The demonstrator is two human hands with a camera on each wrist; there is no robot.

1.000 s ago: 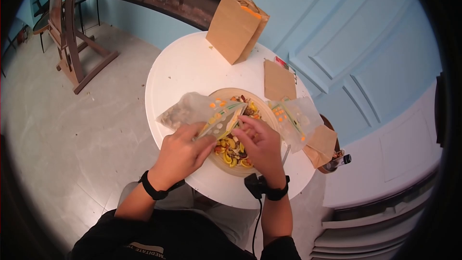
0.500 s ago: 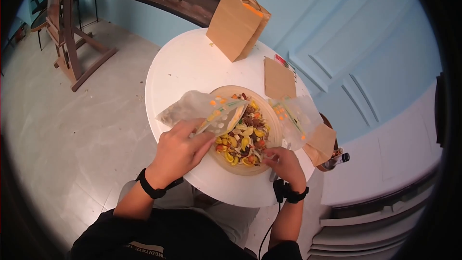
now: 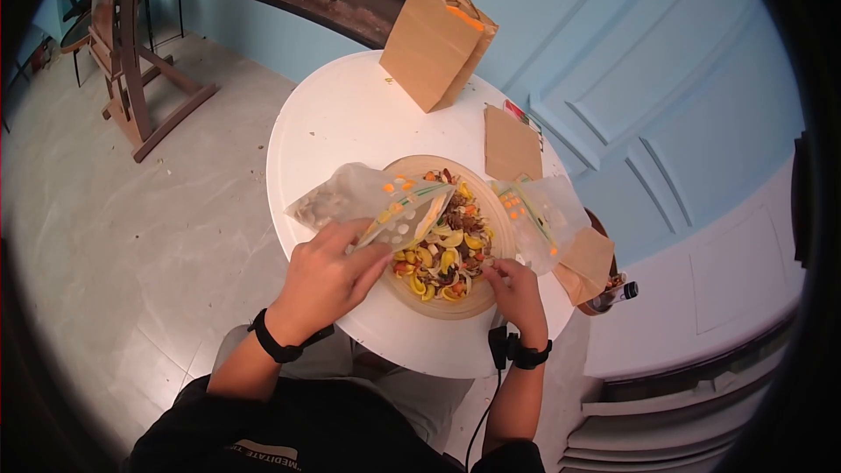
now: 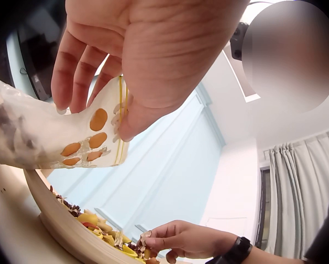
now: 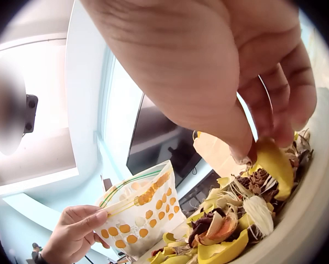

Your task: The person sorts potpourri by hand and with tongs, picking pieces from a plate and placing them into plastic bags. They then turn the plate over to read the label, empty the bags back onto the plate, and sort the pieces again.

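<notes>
My left hand pinches the edge of a clear zip bag with orange dots, between thumb and fingers. The bag's mouth gapes over the left part of a round wooden tray, and dark dried pieces show inside it. A mix of dried petals and yellow peels covers the tray. At its right rim my right hand has its fingertips down in the mix, pinching a small piece. A curved yellow peel lies right at those fingertips in the right wrist view.
Right of the tray lie a second dotted zip bag, a folded brown paper piece and a small paper bag. A tall paper bag stands at the back of the round white table. A bottle pokes out beside the table.
My right hand has left the bag's mouth and come down to the right edge of the tray, its fingertips now in the mix. The left hand keeps its hold on the bag.
</notes>
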